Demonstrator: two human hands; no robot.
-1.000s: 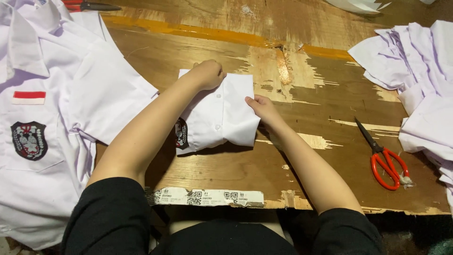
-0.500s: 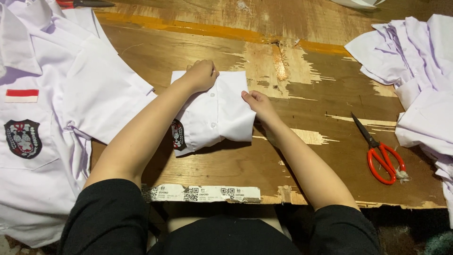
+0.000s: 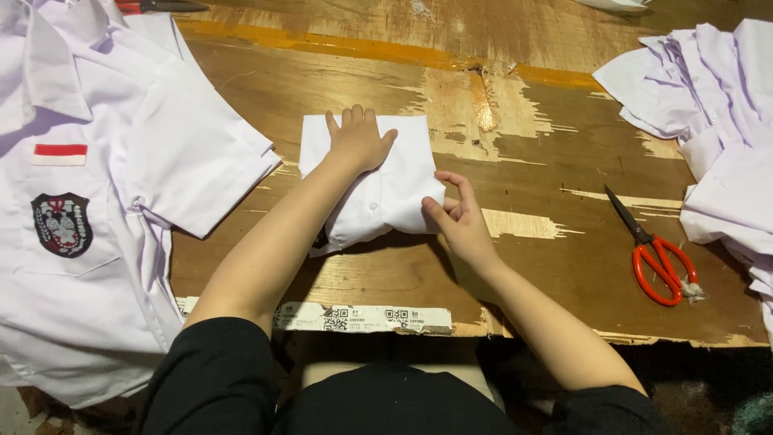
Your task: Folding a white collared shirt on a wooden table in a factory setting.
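White cloth folded into a small square, the folded shirt (image 3: 378, 181), lies in the middle of the worn wooden table (image 3: 547, 242), right in front of the person. In the head view, the left hand (image 3: 357, 141) lies flat on top of the folded shirt. Its fingers (image 3: 348, 119) are straight and close side by side, and it looks like they press down so the folds stay put. The right hand (image 3: 459, 221) is at the right edge of the bundle. Its thumb and fingers bend in and pinch the edge of the cloth, likely to hold that side neat.

On the left, a big white open shirt (image 3: 88, 201) is spread flat, with a red and white flag patch (image 3: 59, 155) and a dark badge (image 3: 61, 224) on it. On the right sits a heap of white clothes (image 3: 717, 121). Red-handled scissors (image 3: 656, 250) lie near the heap, well apart from both hands. A strip of paper label (image 3: 362, 317) is stuck along the near edge of the table.
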